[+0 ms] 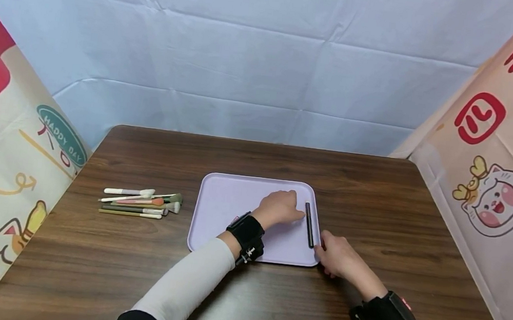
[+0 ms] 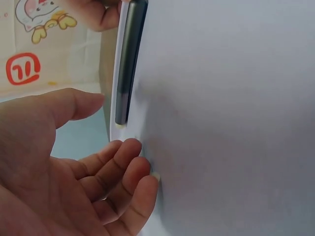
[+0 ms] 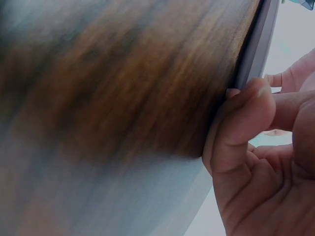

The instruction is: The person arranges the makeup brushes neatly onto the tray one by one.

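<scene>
The left hand (image 1: 281, 207), fingers loosely bent and empty, is beside a glossy black stick (image 1: 309, 225) in the lavender tray (image 1: 229, 198), whose raised rim likely stops it rolling off. The right hand (image 1: 341, 256) meets the rounded corner; any grip, I cannot tell. Makeup brushes (image 1: 141, 201) lie on the wood-grained surface (image 1: 381, 208).

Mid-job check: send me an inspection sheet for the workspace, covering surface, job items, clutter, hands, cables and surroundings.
Surface: dark wood-grain table, under a pale lilac rectangular tray.
Job items: slim black cylindrical stick, lying in the tray along its right edge.
Clutter: loose slender brushes, white, pink and green, left of the tray.
Hands: left hand over the tray near the stick, fingers empty; right hand at the tray's near right corner, grip unclear.
Cables: nothing seen.
Surroundings: pale blue cloth backdrop; cartoon-printed sheets both sides.
</scene>
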Tool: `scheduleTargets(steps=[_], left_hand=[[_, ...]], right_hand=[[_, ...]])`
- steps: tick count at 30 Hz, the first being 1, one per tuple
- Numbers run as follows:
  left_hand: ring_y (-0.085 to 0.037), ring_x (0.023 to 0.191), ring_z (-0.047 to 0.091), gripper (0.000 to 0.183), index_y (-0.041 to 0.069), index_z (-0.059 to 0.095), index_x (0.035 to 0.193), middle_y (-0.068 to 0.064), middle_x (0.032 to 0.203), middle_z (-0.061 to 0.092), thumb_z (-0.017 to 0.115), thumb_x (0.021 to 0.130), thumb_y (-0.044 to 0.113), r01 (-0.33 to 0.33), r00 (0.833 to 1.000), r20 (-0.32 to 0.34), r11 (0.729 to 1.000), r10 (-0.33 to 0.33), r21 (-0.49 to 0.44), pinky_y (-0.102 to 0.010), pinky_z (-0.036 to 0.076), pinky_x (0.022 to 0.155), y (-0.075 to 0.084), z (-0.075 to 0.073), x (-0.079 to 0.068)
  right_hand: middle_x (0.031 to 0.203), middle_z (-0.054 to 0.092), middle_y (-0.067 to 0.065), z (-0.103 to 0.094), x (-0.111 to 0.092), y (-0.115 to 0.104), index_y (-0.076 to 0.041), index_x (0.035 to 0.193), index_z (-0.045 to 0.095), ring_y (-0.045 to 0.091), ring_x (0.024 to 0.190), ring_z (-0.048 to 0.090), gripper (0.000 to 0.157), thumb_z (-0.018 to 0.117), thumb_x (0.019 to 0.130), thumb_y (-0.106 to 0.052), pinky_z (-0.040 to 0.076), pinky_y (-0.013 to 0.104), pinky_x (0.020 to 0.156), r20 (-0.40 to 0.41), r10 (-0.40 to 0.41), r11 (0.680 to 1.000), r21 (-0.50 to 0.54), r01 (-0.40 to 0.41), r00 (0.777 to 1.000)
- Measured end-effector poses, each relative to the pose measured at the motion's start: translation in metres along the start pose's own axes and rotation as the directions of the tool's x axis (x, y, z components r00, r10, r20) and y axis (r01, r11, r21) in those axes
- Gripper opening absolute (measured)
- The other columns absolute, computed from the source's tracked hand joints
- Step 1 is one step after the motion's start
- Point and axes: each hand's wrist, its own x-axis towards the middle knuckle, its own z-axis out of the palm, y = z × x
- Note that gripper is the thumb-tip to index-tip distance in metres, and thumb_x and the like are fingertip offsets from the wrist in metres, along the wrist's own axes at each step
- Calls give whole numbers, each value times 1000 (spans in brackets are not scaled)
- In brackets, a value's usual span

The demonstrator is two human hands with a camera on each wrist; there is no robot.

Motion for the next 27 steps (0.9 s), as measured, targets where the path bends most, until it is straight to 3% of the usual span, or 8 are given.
scheduleTargets(steps=[11,18,27], left_hand=[[-14,69,53,25,12,60,91,2,77,59,69,93,35,15,1000,-27,999,-14,37,-28,41,59,-17,-18,-11],[-15,76,54,27,12,61,99,1,85,61,70,92,36,22,999,-33,999,-20,38,-28,43,66,-32,-26,-19],[-19,90,59,33,10,65,107,-3,99,65,71,91,38,35,998,-53,991,-28,127,-34,49,79,-44,-35,-30]], right_hand=[[63,56,6,-1,0,0,-4,95,52,17,48,56,8,53,100,-10,47,32,46,-3,-17,1000,-9,17,1000],[65,56,7,-1,0,0,-3,97,53,17,49,56,8,53,100,-11,47,32,46,6,-7,1000,-8,7,1000],[65,56,7,-1,0,-1,-4,96,53,18,49,56,8,52,100,-11,47,32,46,7,-4,1000,-12,4,1000]])
